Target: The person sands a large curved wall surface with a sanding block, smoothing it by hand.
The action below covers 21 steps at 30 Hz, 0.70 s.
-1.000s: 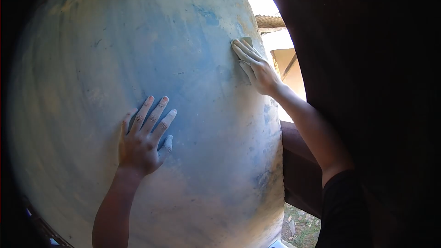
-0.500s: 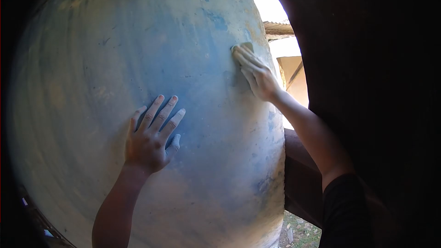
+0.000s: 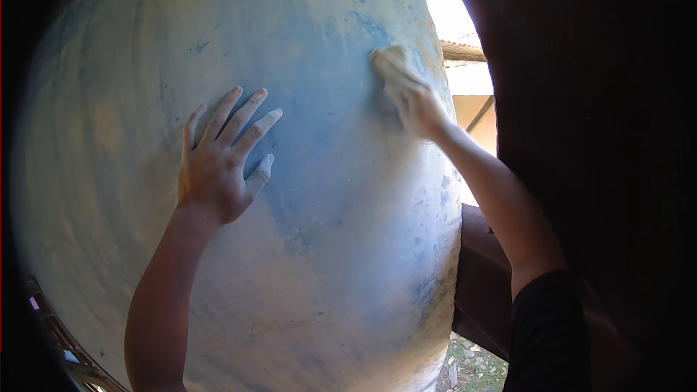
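Note:
A big rounded blue surface (image 3: 319,232), worn and dusty with pale patches, fills most of the view. My left hand (image 3: 218,163) lies flat on it left of the middle, fingers spread and dusted pale. My right hand (image 3: 410,98) presses a small pale sanding pad (image 3: 396,53) against the upper right of the surface. The pad peeks out above my fingertips; most of it is hidden under the hand, which is blurred.
A dark brown wall or post (image 3: 602,138) stands close on the right. Between it and the blue surface a bright gap shows a roofed building (image 3: 468,65) outside. Ground with grass and debris (image 3: 472,366) shows at the bottom right.
My left hand has slid up and slightly left along the surface. My right hand with the pad has shifted up a little and is now blurred. The view has moved too.

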Each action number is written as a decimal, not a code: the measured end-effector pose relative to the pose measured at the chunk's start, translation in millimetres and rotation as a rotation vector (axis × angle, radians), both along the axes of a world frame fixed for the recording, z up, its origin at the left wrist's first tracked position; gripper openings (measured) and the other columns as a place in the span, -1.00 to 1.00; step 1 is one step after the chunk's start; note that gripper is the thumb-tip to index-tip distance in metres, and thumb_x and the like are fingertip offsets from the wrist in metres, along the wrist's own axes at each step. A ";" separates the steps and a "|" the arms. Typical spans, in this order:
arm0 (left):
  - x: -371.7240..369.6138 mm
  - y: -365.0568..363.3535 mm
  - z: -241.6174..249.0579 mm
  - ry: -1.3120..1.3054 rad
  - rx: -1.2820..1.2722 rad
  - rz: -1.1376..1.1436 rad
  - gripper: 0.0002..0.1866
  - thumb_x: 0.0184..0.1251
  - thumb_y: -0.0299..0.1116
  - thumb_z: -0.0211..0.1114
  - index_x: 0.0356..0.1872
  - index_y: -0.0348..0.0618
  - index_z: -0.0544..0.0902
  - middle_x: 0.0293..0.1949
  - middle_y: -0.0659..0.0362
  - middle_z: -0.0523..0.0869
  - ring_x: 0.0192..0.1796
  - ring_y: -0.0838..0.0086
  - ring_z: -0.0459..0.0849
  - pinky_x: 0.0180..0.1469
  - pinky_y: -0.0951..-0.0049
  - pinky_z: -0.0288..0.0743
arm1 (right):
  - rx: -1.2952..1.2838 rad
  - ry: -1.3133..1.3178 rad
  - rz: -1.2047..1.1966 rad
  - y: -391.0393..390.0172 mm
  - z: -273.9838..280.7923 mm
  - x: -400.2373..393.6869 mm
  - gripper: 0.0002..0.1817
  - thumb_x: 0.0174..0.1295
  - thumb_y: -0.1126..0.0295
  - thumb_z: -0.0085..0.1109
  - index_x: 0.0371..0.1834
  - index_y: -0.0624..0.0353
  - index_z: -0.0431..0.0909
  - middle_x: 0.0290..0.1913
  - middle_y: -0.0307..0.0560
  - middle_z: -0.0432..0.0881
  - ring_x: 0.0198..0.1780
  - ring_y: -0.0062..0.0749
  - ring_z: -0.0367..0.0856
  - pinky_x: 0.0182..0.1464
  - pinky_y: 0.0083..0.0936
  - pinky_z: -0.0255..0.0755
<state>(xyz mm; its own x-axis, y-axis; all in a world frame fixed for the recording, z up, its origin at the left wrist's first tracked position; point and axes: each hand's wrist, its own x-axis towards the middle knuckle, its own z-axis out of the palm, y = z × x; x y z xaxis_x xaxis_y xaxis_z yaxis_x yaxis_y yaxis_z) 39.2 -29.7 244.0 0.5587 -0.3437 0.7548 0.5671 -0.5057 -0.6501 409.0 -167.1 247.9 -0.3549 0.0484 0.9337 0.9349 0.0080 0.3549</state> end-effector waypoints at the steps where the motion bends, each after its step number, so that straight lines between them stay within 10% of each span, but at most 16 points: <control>1: -2.3 1.2 7.7 -0.007 -0.003 0.006 -0.33 0.39 -0.22 0.29 0.56 0.27 0.47 0.70 0.28 0.32 0.75 0.25 0.16 0.70 -0.19 -0.11 | 0.087 0.175 -0.078 -6.1 24.3 -4.4 -0.44 0.71 0.28 -0.11 0.73 -0.02 0.23 0.72 -0.11 0.26 0.69 -0.08 0.27 0.74 -0.18 0.15; 6: 4.3 8.7 20.4 0.011 -0.035 -0.053 -0.34 0.42 -0.21 0.28 0.57 0.25 0.47 0.70 0.28 0.32 0.75 0.27 0.16 0.71 -0.09 -0.03 | 0.119 0.224 0.074 24.1 46.0 -46.8 -0.51 0.72 0.26 -0.11 0.64 0.03 0.39 0.72 -0.02 0.25 0.73 -0.06 0.17 0.76 -0.02 0.05; 13: -4.7 11.8 11.8 0.043 -0.058 -0.071 -0.33 0.40 -0.21 0.31 0.56 0.21 0.48 0.70 0.26 0.32 0.74 0.27 0.19 0.70 -0.10 0.02 | -0.488 -0.271 -0.064 26.6 -47.4 -100.2 -0.44 0.61 0.38 0.09 0.65 -0.11 0.39 0.74 -0.18 0.23 0.75 -0.23 0.14 0.79 -0.17 -0.03; 21: -10.4 14.8 1.8 0.071 -0.073 -0.121 -0.35 0.43 -0.19 0.34 0.55 0.16 0.49 0.69 0.24 0.35 0.74 0.30 0.19 0.70 -0.06 0.05 | 0.221 0.373 -0.109 18.8 48.1 -21.7 -0.48 0.74 0.29 -0.23 0.68 0.07 0.30 0.74 0.02 0.18 0.75 -0.02 0.09 0.78 -0.09 -0.08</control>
<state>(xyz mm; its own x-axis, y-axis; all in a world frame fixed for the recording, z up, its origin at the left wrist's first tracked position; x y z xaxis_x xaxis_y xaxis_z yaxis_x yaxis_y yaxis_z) 28.8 -14.9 245.8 0.5692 -0.3572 0.7405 0.4530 -0.6154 -0.6451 387.3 -148.4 296.0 0.0044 -0.1482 0.9889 0.9904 -0.1358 -0.0248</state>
